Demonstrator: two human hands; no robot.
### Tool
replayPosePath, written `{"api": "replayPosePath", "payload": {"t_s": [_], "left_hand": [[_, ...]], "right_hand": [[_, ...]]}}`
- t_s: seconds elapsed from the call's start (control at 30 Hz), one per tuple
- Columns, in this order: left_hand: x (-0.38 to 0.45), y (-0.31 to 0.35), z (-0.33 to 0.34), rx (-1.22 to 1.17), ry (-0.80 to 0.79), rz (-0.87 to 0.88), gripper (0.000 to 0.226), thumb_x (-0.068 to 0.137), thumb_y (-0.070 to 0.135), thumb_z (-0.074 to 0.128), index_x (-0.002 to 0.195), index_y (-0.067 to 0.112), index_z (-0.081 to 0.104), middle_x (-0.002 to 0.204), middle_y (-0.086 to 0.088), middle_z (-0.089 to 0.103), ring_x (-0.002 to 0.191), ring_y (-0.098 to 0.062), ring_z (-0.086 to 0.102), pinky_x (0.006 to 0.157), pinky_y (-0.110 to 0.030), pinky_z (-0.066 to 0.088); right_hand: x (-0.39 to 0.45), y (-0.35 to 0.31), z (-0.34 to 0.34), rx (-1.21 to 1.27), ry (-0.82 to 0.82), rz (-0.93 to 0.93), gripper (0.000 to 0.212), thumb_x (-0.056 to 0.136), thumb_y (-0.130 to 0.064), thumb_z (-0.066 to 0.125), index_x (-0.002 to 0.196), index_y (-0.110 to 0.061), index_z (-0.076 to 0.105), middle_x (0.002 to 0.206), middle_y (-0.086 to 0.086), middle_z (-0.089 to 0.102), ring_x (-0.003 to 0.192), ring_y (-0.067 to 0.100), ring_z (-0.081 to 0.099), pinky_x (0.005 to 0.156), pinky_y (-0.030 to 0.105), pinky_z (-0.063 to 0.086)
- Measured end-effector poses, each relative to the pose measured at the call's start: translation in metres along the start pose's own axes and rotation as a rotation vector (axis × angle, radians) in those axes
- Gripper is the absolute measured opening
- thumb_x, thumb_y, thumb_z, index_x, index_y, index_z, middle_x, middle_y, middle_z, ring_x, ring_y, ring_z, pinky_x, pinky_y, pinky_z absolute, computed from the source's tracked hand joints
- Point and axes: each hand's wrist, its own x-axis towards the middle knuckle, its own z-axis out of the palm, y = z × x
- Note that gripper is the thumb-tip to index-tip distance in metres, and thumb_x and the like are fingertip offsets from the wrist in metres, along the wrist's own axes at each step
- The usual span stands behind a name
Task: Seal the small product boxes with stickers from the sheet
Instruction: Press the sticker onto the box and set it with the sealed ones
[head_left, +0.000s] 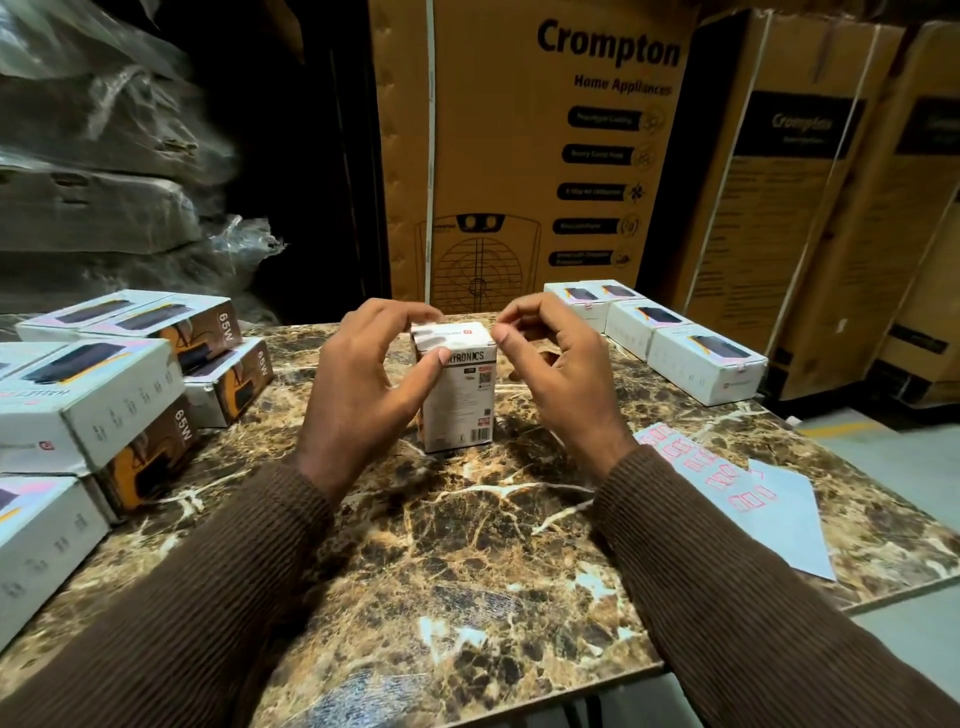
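A small white product box (460, 395) stands upright on the marble table (467, 545) in the middle. My left hand (363, 384) grips it, thumb on the front face and fingers over the top. My right hand (556, 374) is just right of the box's top edge with thumb and forefinger pinched together; whether a sticker is between them is too small to tell. The sticker sheet (727, 483), white with several red-outlined stickers, lies flat on the table to the right.
Stacked white and brown boxes (119, 384) fill the table's left side. A row of three white boxes (675, 332) lies at the back right. Large Crompton cartons (524, 156) stand behind the table. Plastic-wrapped bundles (104, 156) are at the far left.
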Motion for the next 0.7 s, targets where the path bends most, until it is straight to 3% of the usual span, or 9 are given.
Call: {"api": "replayPosePath", "payload": {"t_s": [0.13,0.2,0.3,0.37,0.43,0.53,0.7], "left_hand": [[-0.003,0.020,0.000,0.025,0.035,0.100,0.030,0.099,0.023,0.071,0.127,0.013,0.068,0.126,-0.003,0.063,0.116,-0.017,0.056,0.096,-0.025,0.046],[-0.008,0.036,0.007,-0.011,-0.012,0.192,0.027,0.099,0.023,0.068,0.125,0.013,0.069,0.124,-0.004,0.064,0.115,-0.016,0.056,0.096,-0.025,0.047],[-0.021,0.060,0.025,-0.118,-0.283,0.291,0.030,0.100,0.032,0.064,0.126,0.018,0.069,0.129,0.001,0.063,0.120,-0.011,0.056,0.102,-0.033,0.053],[-0.031,0.075,0.038,-0.143,-0.526,0.277,0.040,0.104,0.045,0.055,0.138,0.025,0.064,0.143,0.006,0.057,0.130,-0.006,0.050,0.110,-0.035,0.049],[-0.041,0.087,0.052,-0.127,-0.691,0.268,0.051,0.106,0.056,0.046,0.151,0.032,0.053,0.159,0.009,0.043,0.141,-0.004,0.040,0.118,-0.037,0.042],[-0.046,0.089,0.065,-0.072,-0.799,0.298,0.059,0.106,0.067,0.034,0.157,0.040,0.043,0.167,0.012,0.033,0.149,-0.006,0.032,0.122,-0.042,0.036],[-0.045,0.089,0.074,-0.055,-0.880,0.292,0.064,0.104,0.071,0.033,0.160,0.041,0.040,0.169,0.011,0.030,0.151,-0.006,0.030,0.124,-0.037,0.030]], "right_hand": [[0.004,-0.017,-0.025,0.185,0.235,0.087,0.009,0.104,-0.017,0.063,0.108,-0.010,0.067,0.099,0.008,0.069,0.088,0.023,0.065,0.068,0.036,0.058],[0.005,-0.024,-0.048,0.246,0.272,0.120,0.010,0.103,-0.016,0.063,0.106,-0.008,0.069,0.097,0.015,0.071,0.083,0.028,0.065,0.064,0.034,0.055],[0.000,-0.022,-0.089,0.192,0.089,0.160,0.012,0.103,-0.014,0.064,0.107,-0.005,0.072,0.093,0.013,0.073,0.078,0.015,0.065,0.061,0.025,0.052],[-0.007,-0.007,-0.117,0.094,-0.094,0.198,0.011,0.102,-0.011,0.066,0.106,-0.005,0.075,0.091,0.012,0.074,0.077,0.010,0.065,0.063,0.020,0.050],[-0.015,0.014,-0.143,-0.086,-0.273,0.231,0.010,0.100,-0.010,0.069,0.103,-0.012,0.078,0.088,0.002,0.075,0.078,0.010,0.067,0.069,0.023,0.052],[-0.027,0.041,-0.169,-0.342,-0.441,0.229,0.018,0.097,-0.008,0.072,0.098,-0.024,0.080,0.094,-0.007,0.078,0.088,0.013,0.072,0.077,0.033,0.057],[-0.034,0.057,-0.182,-0.526,-0.511,0.195,0.028,0.094,-0.004,0.072,0.098,-0.032,0.079,0.097,-0.018,0.073,0.094,0.001,0.068,0.078,0.021,0.051]]}}
